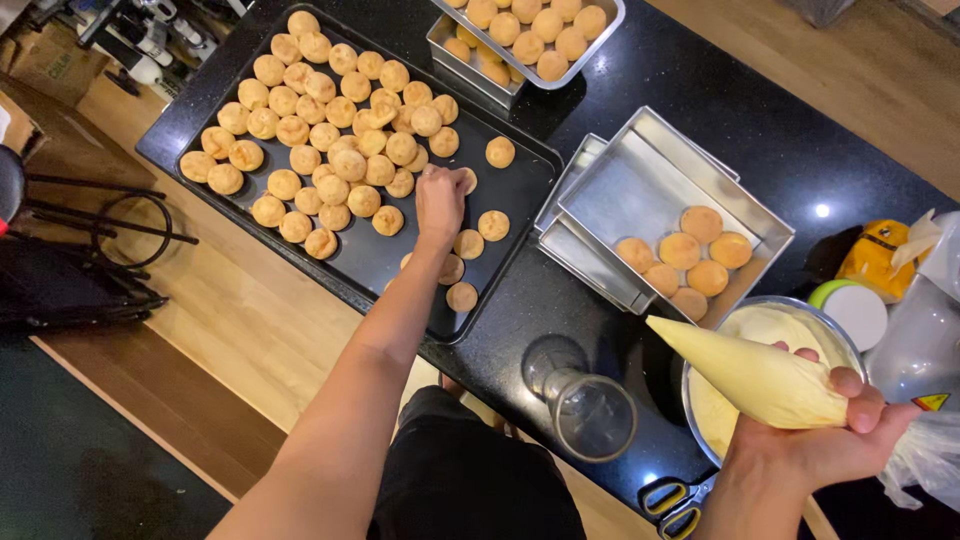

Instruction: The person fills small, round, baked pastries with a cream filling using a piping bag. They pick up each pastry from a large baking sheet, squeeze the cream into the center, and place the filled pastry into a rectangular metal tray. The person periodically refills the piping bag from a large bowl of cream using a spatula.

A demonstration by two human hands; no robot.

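Observation:
My left hand [440, 203] reaches over a black baking tray [525, 190] and closes its fingers on a small golden cream puff [467, 179] near the tray's middle. Several more puffs [330, 120] crowd the tray's far half, and a few lie by my wrist. My right hand [830, 440] holds up a piping bag [750, 375] full of pale yellow cream, tip pointing left. Below the bag stands a metal bowl of cream [765, 325].
A tilted steel pan [640, 190] holds several puffs, stacked on other pans. Another steel pan [600, 45] of puffs sits at the top. A clear glass [590, 410] and scissors [675, 500] lie near the black counter's edge. A yellow toy [880, 255] is at right.

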